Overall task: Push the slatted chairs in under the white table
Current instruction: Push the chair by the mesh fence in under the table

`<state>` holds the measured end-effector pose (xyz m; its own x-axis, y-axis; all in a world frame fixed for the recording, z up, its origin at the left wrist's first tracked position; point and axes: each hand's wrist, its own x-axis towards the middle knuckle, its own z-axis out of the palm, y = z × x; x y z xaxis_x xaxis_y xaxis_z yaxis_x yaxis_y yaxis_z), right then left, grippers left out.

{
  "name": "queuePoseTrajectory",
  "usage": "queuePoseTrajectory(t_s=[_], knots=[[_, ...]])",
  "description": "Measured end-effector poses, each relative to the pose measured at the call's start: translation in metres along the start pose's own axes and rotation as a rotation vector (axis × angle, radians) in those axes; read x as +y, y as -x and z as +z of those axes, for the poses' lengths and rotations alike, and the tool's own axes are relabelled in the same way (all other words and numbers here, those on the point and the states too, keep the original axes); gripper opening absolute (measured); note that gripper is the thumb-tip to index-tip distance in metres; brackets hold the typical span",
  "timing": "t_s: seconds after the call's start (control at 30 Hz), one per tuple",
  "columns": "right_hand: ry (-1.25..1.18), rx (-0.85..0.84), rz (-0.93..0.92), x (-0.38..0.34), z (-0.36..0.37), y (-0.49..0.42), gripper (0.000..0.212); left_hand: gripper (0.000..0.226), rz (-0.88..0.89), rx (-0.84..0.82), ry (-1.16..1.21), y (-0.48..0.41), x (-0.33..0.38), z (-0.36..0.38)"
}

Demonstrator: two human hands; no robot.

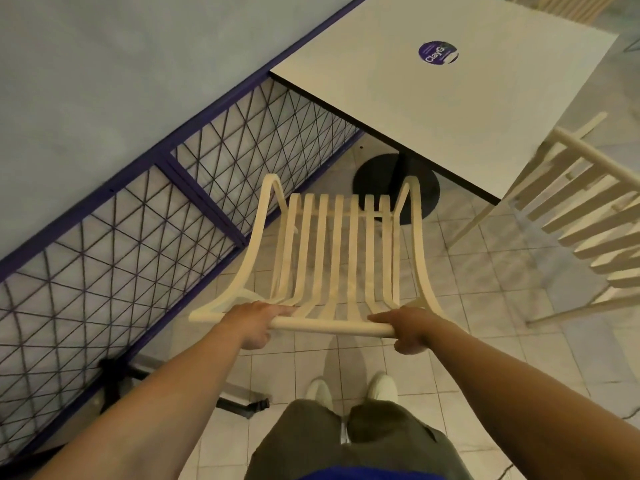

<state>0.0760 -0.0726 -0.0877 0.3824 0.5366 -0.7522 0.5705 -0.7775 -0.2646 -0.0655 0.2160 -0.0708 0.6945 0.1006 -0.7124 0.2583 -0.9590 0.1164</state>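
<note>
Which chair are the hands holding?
The slatted chair in the middle, straight ahead of the person: the left hand and right hand both grip its top rail. The slatted chair on the right, beside the white table, is untouched.

Pretty much the whole lower half of the frame is pale square floor tiles (485, 271). A purple-framed barrier (204, 199) with criss-cross wire mesh cuts diagonally from lower left up to top centre, and it has a black foot (116, 379) at lower left. Behind it, upper left, there's a flat blue-grey surface (121, 64). Upper right has a round purple sticker (438, 53) reading "ClayG".
</note>
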Motion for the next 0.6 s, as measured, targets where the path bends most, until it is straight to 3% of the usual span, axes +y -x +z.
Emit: queuePoseTrajectory(t_s=[0.17,0.4,0.6], knots=[[0.022,0.031,0.019,-0.004,0.002,0.004,0.085,0.078,0.01,-0.012,-0.016,-0.003,-0.002,0.001],[0.055,0.002,0.078,-0.012,-0.003,0.003,0.07,0.093,0.08,-0.11,-0.05,-0.018,-0.013,0.0],[0.023,0.038,0.161,-0.021,-0.003,0.007,0.075,0.09,0.159,-0.11,-0.067,-0.019,-0.021,-0.007]])
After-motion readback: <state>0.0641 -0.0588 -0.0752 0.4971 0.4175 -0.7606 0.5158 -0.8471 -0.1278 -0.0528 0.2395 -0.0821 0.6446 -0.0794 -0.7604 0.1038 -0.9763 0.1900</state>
